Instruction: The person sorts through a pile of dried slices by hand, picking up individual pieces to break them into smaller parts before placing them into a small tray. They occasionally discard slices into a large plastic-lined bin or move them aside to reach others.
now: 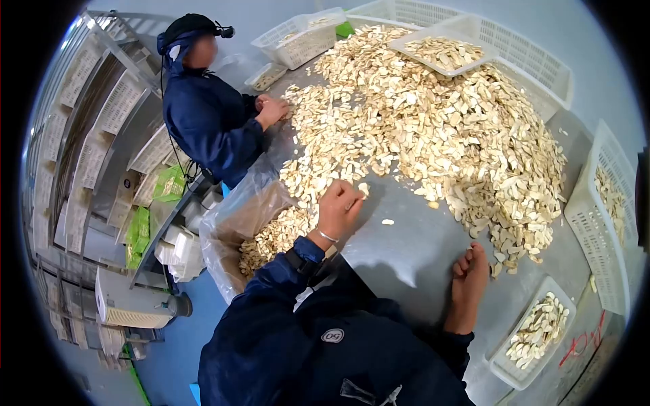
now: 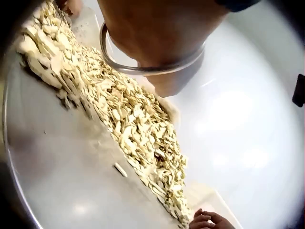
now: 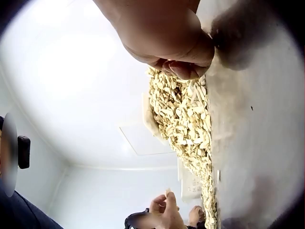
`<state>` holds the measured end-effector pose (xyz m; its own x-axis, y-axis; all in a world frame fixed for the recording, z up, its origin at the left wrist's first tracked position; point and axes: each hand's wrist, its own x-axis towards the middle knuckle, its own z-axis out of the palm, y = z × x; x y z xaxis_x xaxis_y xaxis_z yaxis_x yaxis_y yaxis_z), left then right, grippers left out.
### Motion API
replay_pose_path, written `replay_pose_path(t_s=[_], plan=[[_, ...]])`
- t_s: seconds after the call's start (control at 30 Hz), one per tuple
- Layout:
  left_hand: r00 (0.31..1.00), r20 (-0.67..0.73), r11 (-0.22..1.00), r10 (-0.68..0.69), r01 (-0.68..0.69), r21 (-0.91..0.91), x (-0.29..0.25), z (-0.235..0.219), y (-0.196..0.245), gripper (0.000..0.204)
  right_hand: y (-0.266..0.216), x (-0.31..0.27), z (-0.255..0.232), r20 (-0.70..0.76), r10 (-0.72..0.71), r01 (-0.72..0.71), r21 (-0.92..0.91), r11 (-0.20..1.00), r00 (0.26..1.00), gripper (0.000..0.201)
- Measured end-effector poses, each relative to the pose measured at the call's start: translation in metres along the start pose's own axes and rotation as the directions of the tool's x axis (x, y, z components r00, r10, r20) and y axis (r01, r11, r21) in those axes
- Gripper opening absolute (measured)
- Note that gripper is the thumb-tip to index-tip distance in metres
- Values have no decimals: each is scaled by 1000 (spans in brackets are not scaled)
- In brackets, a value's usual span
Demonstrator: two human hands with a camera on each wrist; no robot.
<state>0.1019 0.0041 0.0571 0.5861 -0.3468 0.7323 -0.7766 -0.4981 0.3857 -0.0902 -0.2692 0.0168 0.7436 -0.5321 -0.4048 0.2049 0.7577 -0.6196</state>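
A large heap of pale dried slices (image 1: 467, 122) covers the far part of the metal table (image 1: 399, 250). My left hand (image 1: 338, 211), a bracelet at its wrist, is over the table at the heap's near left side. Its thumb and fingers pinch one pale slice (image 3: 167, 192), seen in the right wrist view. My right hand (image 1: 468, 277) is low over the table by the heap's near right edge, its fingers curled in; no slice shows in them. A single loose slice (image 1: 387, 222) lies on the metal between the hands.
Another person (image 1: 210, 108) works at the heap's left side. A plastic-lined box (image 1: 227, 233) of slices stands left of my left arm. A small white tray (image 1: 535, 331) of slices is at right, near a white basket (image 1: 599, 223). More baskets and trays line the back; a shelf rack fills the left.
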Motion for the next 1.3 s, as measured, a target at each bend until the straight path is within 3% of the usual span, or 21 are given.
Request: replay_pose_path(t_s=[0.1,0.23,0.4,0.43,0.7,0.8,0.83,0.9,1.0,1.03,1.1,1.23,1.3], plan=[[975,17,975,223,-223,16,5,-1,29,21,6,1,-4,32,25,-24,-20,1000,999,17],[913,84,916,400,-395,-71,4,7,52,21,8,-6,3,147,65,-47,-122,991,987,13],[855,158,863,493,-458,-216,2,25,74,20,11,-13,9,262,200,-116,-305,945,944,14],[846,165,852,507,-465,-240,2,28,77,19,12,-14,7,334,194,-73,-342,937,923,18],[738,312,791,598,-480,-380,-9,45,100,21,10,-24,22,393,224,-29,-444,895,892,23],[731,338,786,592,-433,-441,-7,47,105,17,19,-15,13,333,220,-49,-455,889,917,22],[782,335,828,525,-378,-415,-8,52,102,18,22,-11,9,296,214,-62,-449,891,931,22],[868,323,896,378,-255,-363,-8,70,86,19,22,-7,1,301,193,-111,-269,957,934,19],[936,331,959,122,-26,-281,13,102,69,19,15,-12,11,220,211,-181,-148,972,952,16],[943,309,972,124,-52,-231,17,114,57,18,12,-14,15,177,222,-201,-130,971,959,14],[955,263,986,133,-100,-133,20,139,33,17,11,-13,15,180,221,-197,-143,970,958,14],[868,496,996,1,43,-78,24,147,21,15,13,-10,10,206,211,-186,-134,973,955,14],[859,509,989,-57,120,-91,24,144,21,15,15,-8,8,194,199,-178,-121,977,961,13]])
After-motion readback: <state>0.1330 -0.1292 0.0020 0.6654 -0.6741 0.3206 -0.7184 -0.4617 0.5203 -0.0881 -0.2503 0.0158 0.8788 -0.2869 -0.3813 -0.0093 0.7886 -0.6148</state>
